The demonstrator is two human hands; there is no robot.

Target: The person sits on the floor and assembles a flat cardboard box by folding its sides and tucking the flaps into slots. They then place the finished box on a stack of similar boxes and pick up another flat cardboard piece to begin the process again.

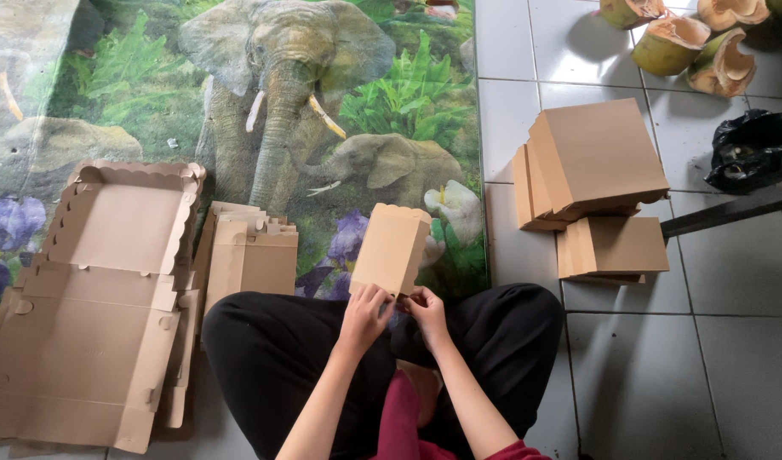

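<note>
Both hands, the left hand [363, 311] and right hand [427, 313], pinch the near end of a small cardboard box [392, 249] above the lap, apparently folding its flaps shut.

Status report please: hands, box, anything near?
Left hand and right hand both grip small brown cardboard box at its lower edge. Flat unfolded carton blanks lie left, folded box stack right.
</note>
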